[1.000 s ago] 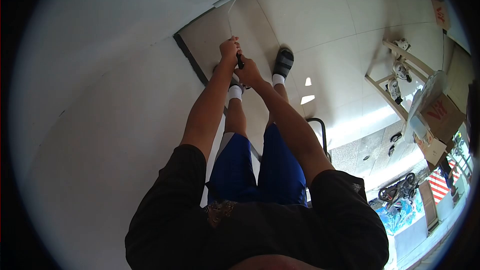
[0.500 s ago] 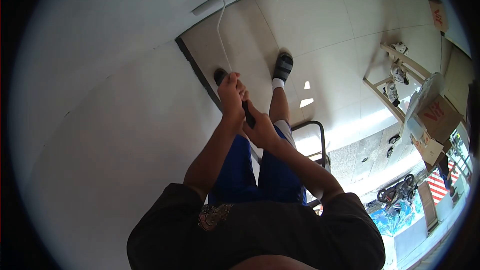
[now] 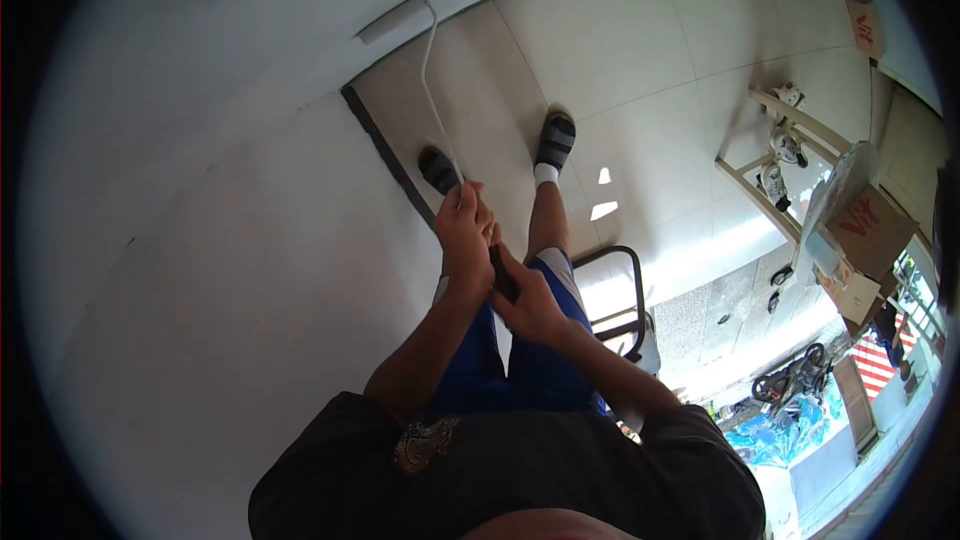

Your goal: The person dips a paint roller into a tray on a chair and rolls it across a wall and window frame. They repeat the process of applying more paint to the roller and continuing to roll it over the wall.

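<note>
A paint roller (image 3: 393,21) with a pale sleeve lies against the white wall (image 3: 220,200), near where the wall meets the floor ahead. Its thin bent rod runs back to a dark handle (image 3: 503,275). Closed round the front of the grip is my left hand (image 3: 466,238), the farther of the two from my body. My right hand (image 3: 531,302) wraps the rear of the handle, close behind the left. Fingers and palms cover most of the grip. Both hands are above my blue shorts (image 3: 470,365).
Beige tiles (image 3: 620,40) form the floor under my slippered feet. A dark metal frame (image 3: 640,290) stands right of my legs. Farther right are a wooden rack (image 3: 800,120) with shoes, cardboard boxes (image 3: 870,230) and a motorcycle (image 3: 795,375). A dark strip (image 3: 385,145) edges the wall's base.
Both hands have drawn back toward my body, still gripping the handle. The roller head has shifted slightly left and nearer along the wall. The whole view has shifted a little.
</note>
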Demonstrator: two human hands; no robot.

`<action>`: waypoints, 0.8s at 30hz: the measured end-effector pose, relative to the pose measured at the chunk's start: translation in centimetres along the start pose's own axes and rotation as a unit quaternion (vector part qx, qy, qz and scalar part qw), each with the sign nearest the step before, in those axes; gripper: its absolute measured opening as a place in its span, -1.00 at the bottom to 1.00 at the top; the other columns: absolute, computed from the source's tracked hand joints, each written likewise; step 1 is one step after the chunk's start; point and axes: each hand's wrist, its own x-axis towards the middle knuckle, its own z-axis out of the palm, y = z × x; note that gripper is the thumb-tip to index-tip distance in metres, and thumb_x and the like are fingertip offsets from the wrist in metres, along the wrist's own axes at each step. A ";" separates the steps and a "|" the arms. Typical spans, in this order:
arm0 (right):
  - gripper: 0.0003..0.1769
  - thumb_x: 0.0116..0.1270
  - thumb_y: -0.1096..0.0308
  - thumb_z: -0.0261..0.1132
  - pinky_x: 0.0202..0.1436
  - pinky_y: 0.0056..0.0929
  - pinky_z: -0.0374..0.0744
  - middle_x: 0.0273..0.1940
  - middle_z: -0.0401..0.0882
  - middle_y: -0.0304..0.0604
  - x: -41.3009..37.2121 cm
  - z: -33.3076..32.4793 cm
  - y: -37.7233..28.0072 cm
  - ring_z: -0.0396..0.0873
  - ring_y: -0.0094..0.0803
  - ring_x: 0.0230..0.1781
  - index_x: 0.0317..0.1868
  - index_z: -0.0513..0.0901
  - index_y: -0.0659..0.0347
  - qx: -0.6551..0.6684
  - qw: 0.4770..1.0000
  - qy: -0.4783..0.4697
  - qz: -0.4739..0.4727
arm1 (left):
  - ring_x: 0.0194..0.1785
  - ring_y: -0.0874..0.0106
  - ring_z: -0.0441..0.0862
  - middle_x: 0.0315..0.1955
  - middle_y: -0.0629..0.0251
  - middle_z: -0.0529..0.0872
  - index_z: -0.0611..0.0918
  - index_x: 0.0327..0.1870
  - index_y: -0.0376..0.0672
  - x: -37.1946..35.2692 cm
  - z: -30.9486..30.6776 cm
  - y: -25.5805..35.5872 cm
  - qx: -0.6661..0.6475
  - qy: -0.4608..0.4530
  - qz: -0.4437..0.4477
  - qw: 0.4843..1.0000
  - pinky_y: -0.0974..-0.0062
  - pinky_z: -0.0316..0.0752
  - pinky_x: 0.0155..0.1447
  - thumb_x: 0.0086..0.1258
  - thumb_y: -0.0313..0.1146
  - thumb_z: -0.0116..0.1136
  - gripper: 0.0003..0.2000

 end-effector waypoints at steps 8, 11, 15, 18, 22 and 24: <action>-0.45 0.19 0.46 0.23 -0.28 -0.40 0.57 -0.40 0.61 0.09 12.1 1.6 6.4 0.67 -0.27 -0.40 0.21 0.38 0.41 -0.065 0.990 0.086 -0.087 | -0.65 0.65 0.20 -0.66 0.52 0.27 0.54 -0.09 -0.22 13.5 -1.8 -2.4 0.037 0.004 -0.031 0.999 0.57 0.15 -0.56 0.60 -0.23 -0.08 -0.76; -0.67 0.07 0.42 0.24 -0.35 -0.16 0.55 -0.48 0.57 0.25 23.4 1.3 10.4 0.66 0.11 -0.42 -0.17 0.47 0.46 -0.011 0.996 0.087 -0.024 | -0.67 0.65 0.20 -0.66 0.54 0.30 0.57 -0.09 -0.22 28.0 -3.7 -6.2 0.104 0.005 -0.043 0.994 0.59 0.18 -0.61 0.58 -0.28 -0.08 -0.78; -0.65 0.07 0.38 0.26 -0.38 -0.19 0.56 -0.50 0.59 0.21 24.6 0.5 9.6 0.65 0.10 -0.46 -0.21 0.47 0.49 0.051 0.996 0.067 0.018 | -0.69 0.64 0.17 -0.66 0.54 0.30 0.59 -0.08 -0.24 30.5 -3.7 -6.5 0.045 0.009 -0.060 0.997 0.58 0.17 -0.63 0.56 -0.33 -0.11 -0.78; -0.40 0.09 0.44 0.27 -0.40 -0.29 0.57 -0.47 0.60 0.11 19.3 1.3 11.5 0.63 -0.18 -0.56 0.17 0.40 0.47 -0.032 0.993 0.078 -0.082 | -0.68 0.65 0.17 -0.67 0.54 0.29 0.61 -0.06 -0.23 22.4 -3.7 -6.1 0.097 0.029 -0.010 0.995 0.57 0.18 -0.61 0.55 -0.30 -0.11 -0.75; -0.27 0.24 0.43 0.18 -0.15 -0.23 0.57 -0.27 0.60 0.30 4.3 1.0 3.4 0.68 0.07 -0.22 0.41 0.17 0.41 0.002 1.000 0.000 0.001 | -0.67 0.67 0.11 -0.68 0.55 0.20 0.61 0.01 -0.24 4.7 -1.3 -1.5 0.050 0.037 0.021 0.998 0.59 0.12 -0.59 0.58 -0.30 -0.04 -0.76; -0.24 0.23 0.47 0.19 -0.14 -0.27 0.57 -0.28 0.59 0.31 -0.7 1.1 0.1 0.68 0.09 -0.22 0.44 0.13 0.37 0.035 0.998 -0.050 0.035 | -0.68 0.67 0.10 -0.68 0.55 0.19 0.61 0.02 -0.24 -0.6 -1.1 0.9 0.045 0.039 0.021 0.998 0.59 0.11 -0.60 0.58 -0.30 -0.04 -0.76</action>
